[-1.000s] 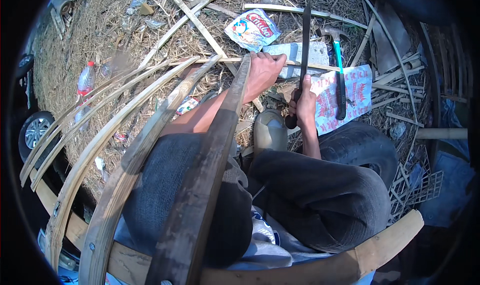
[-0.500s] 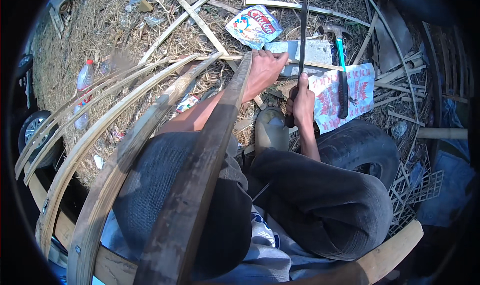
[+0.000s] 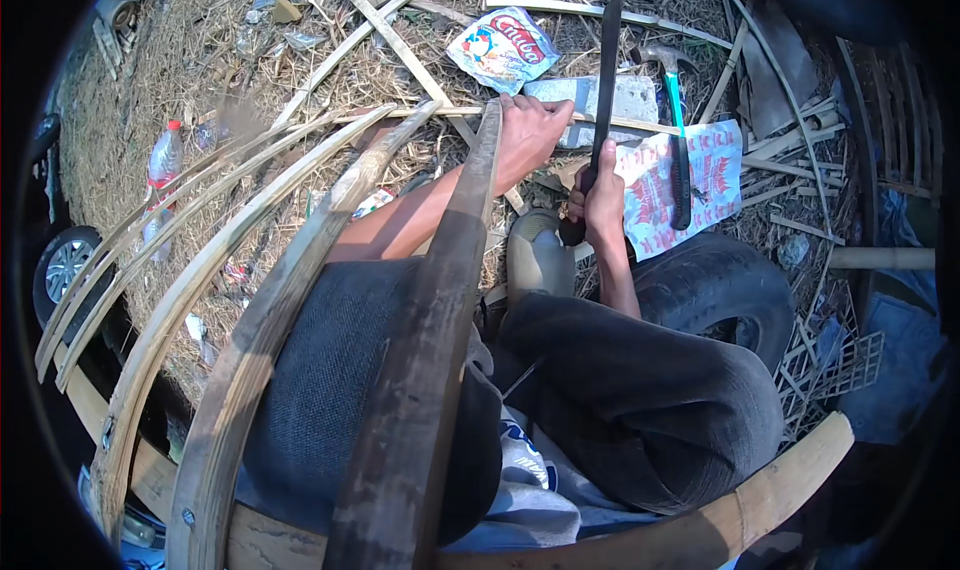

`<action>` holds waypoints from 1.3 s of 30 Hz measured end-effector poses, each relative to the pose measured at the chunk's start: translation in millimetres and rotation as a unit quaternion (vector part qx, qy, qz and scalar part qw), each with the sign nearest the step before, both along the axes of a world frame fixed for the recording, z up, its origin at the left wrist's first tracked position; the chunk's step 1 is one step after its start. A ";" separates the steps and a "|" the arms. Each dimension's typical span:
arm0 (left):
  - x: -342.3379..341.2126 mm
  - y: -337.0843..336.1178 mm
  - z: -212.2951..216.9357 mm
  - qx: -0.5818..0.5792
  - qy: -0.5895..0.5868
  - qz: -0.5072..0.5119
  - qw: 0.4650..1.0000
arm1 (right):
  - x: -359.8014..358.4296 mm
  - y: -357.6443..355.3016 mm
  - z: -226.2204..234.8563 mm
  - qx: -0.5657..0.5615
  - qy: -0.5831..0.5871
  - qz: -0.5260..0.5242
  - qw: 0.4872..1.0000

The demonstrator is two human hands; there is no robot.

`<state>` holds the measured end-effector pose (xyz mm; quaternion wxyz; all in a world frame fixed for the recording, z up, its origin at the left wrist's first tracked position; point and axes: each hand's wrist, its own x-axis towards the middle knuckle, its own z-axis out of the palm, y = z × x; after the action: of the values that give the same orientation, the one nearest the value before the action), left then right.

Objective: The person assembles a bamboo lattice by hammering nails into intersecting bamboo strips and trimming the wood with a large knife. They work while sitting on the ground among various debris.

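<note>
My left hand is closed around a thin bamboo strip. The strip lies crosswise over a pale concrete block, and its right end reaches the hammer handle. My right hand grips the handle of a machete. Its long dark blade points away from me and stands just right of my left hand, crossing the strip in view. Whether blade and strip touch, I cannot tell. A claw hammer with a black and teal handle rests to the right, partly on a printed sheet.
Curved bamboo slats, fixed to a wide bamboo band, arch across my left side and lap. A tyre lies by my right knee. Loose bamboo strips, a snack packet and a plastic bottle lie on straw.
The machete has tilted slightly, its tip a little higher and more of the blade's flat showing. Both hands keep their holds. The whole view has shifted slightly.
</note>
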<state>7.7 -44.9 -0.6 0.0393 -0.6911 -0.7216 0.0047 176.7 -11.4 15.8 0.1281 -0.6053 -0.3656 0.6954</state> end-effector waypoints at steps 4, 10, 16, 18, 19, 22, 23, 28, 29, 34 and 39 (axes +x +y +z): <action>-11.3 4.4 -14.5 0.015 -0.010 0.010 1.000 | -5.0 19.9 5.6 0.015 -0.021 0.013 1.000; -6.3 -1.1 -18.6 -0.051 -0.043 0.018 0.998 | -11.4 31.3 90.8 0.177 0.112 -0.042 0.977; -5.2 3.9 1.3 0.024 -0.028 -0.011 0.999 | -11.0 0.4 13.1 0.037 0.001 -0.027 0.999; -8.2 -2.8 -4.0 0.014 -0.033 -0.007 0.999 | -3.1 12.0 7.3 -0.031 -0.002 0.001 1.000; -15.4 -11.5 -9.3 0.010 -0.037 0.007 0.999 | -6.6 1.2 11.8 -0.025 0.000 -0.006 1.000; 2.5 6.5 -11.2 0.042 -0.025 -0.002 0.999 | -1.8 30.2 62.7 0.108 0.061 -0.017 0.992; -2.5 1.1 -8.0 -0.002 -0.009 -0.004 1.000 | -5.8 30.5 77.3 0.136 0.109 -0.029 0.984; -8.7 -4.5 -9.7 0.022 -0.021 -0.014 0.999 | -22.0 4.5 24.0 -0.048 0.018 0.013 0.999; -7.1 -5.9 -13.2 0.019 -0.016 -0.018 1.000 | -15.2 6.7 20.9 -0.019 0.011 -0.023 0.999; -8.5 -4.9 -21.4 0.040 -0.026 -0.005 0.999 | 3.7 30.5 63.4 0.055 0.067 -0.060 0.994; -6.3 -3.8 -22.2 -0.023 -0.058 0.015 0.998 | 10.9 31.0 95.3 0.250 0.188 -0.073 0.947</action>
<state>1.3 -48.7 -22.8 -0.0191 -0.6798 -0.7329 -0.0182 187.6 19.6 111.0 0.3925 -0.4369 -0.4517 0.6716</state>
